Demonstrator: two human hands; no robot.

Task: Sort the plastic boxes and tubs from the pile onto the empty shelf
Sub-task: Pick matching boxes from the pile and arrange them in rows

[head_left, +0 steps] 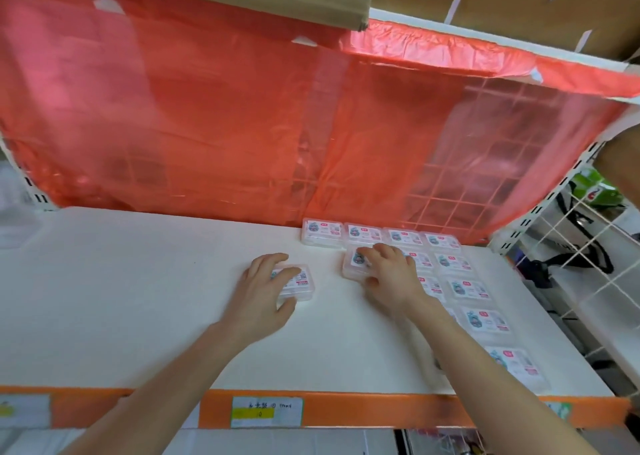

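Placement step, mid-task by my reading: both hands are down on the white shelf (pixel 138 298), each with one small box. The left hand (pixel 263 288) grips a clear labelled box (pixel 300 283), fingers curled over the lid, thumb at the near edge. That box lies flat on open shelf, apart from the others and to their left. The right hand (pixel 389 274) holds a second box (pixel 352 264) much the same way, fingertips across the label, thumb against the near side. It sits just in front of the back row, at the left end of the second rank. The placed boxes (pixel 453 263) take up the shelf's right part: a back row of four (pixel 363 234) along the red plastic sheet (pixel 207 125), and a right-hand column (pixel 486 320) running toward the orange front strip (pixel 346 408). The right forearm (pixel 467 350) hides part of the ranks between. The hands are apart, with bare shelf between them. The source pile is not in view. Next move, as I judge it: square the second box against its neighbours and release, then slide the left-hand one rightward up beside it, label the same way round, edges flush. Risk: light lidded boxes may skate on the smooth surface, so a careless nudge could skew the rows. Much of the shelf's left side is unfilled, so the job looks well short of done.
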